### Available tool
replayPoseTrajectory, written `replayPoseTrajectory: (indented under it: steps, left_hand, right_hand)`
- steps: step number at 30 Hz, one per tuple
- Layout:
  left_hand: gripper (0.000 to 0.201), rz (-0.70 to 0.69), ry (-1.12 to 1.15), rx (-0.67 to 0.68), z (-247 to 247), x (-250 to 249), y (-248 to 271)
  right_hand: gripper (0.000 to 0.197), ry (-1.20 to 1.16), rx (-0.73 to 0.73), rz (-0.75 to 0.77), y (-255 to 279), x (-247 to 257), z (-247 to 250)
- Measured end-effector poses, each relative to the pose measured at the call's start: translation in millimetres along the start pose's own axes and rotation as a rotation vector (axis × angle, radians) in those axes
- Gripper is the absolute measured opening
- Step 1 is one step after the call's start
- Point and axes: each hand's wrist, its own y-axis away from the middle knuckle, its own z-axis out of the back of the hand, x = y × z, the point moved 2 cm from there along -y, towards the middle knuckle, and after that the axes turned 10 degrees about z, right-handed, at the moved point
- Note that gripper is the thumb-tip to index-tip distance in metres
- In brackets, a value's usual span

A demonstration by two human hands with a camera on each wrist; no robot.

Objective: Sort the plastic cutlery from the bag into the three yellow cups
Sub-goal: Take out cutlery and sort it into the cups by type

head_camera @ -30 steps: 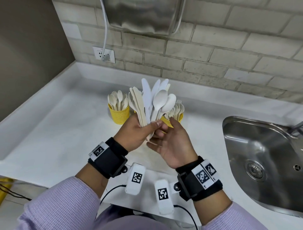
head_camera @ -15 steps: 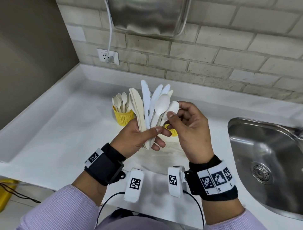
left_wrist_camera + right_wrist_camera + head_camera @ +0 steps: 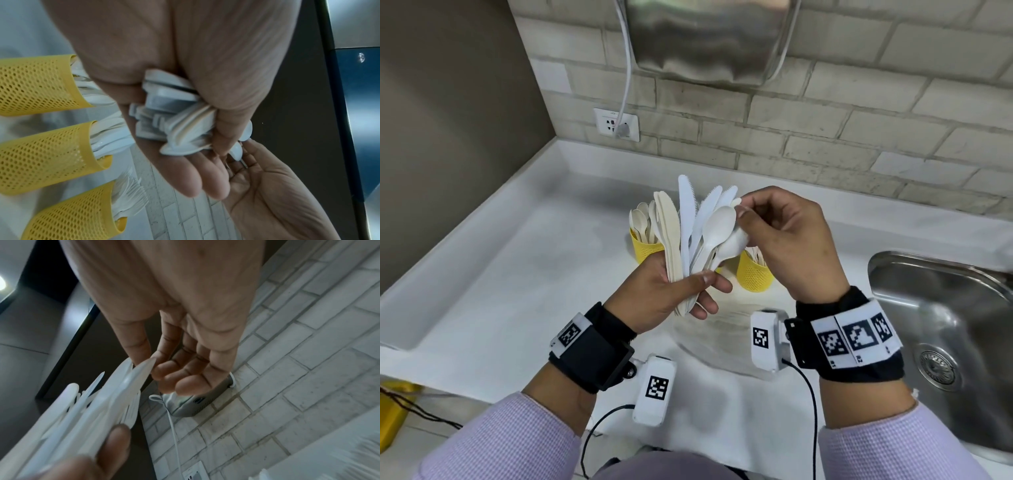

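Note:
My left hand (image 3: pixel 700 291) grips a fanned bundle of plastic cutlery (image 3: pixel 688 226) by the handles: white and beige knives and white spoons, held upright above the counter. My right hand (image 3: pixel 741 209) reaches in from the right and pinches the top of a white spoon (image 3: pixel 734 244) in that bundle with thumb and forefinger. Behind the bundle stand the yellow mesh cups: one with spoons (image 3: pixel 645 251) and one with forks (image 3: pixel 753 275). The left wrist view shows all three cups (image 3: pixel 41 155) in a row with cutlery in them.
A clear plastic bag (image 3: pixel 722 339) lies flat on the white counter (image 3: pixel 517 274) below my hands. A steel sink (image 3: pixel 945 342) is at the right. A wall socket (image 3: pixel 616 125) and a metal wall unit (image 3: pixel 709 37) are on the brick wall behind.
My right hand rose from under the bundle's handles to the spoon bowls at its top right and closed its fingertips on one. The left hand kept its hold on the bundle.

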Motion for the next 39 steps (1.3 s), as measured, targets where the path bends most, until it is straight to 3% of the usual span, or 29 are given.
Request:
replayPoseTrajectory:
  steps: [10,15,17,23,30,32,34,37,39]
  left_hand:
    - [0.015,0.003,-0.048,0.017,13.3,0.5,-0.1]
    - [0.014,-0.004,-0.084,0.013,17.1,-2.6,-1.7]
    - [0.013,-0.008,-0.082,0.013,19.2,-3.0,-1.8]
    - [0.012,-0.004,-0.077,0.022,25.4,-2.7,-0.4]
    - [0.022,0.012,-0.025,0.031,32.1,-4.6,3.4]
    - [0.020,0.003,-0.008,0.030,35.2,-4.7,5.2]
    - [0.016,-0.001,0.013,0.031,38.7,-4.7,7.0]
    - [0.023,0.003,0.053,0.036,44.5,-5.3,8.6]
    - [0.026,0.001,0.075,0.039,47.4,-7.2,8.6]
  right_hand:
    - [0.013,-0.095,-0.186,-0.063,-10.0,7.0,-9.0]
    - [0.018,0.066,-0.029,-0.045,-9.2,6.9,-13.6]
    - [0.018,0.091,-0.047,-0.019,-11.3,6.9,-14.1]
    - [0.017,0.010,-0.203,-0.012,-20.4,8.3,-12.3]
    - [0.015,-0.432,-0.513,-0.065,-41.4,17.5,5.5]
    - [0.011,-0.544,-0.631,-0.028,-45.5,23.8,10.2]
    - [0.011,-0.500,-0.694,0.057,-45.7,27.8,11.7]
    - [0.012,-0.262,-0.570,0.154,-41.3,23.9,-2.2]
    - [0.010,-0.270,-0.377,0.069,-36.3,17.0,-20.7]
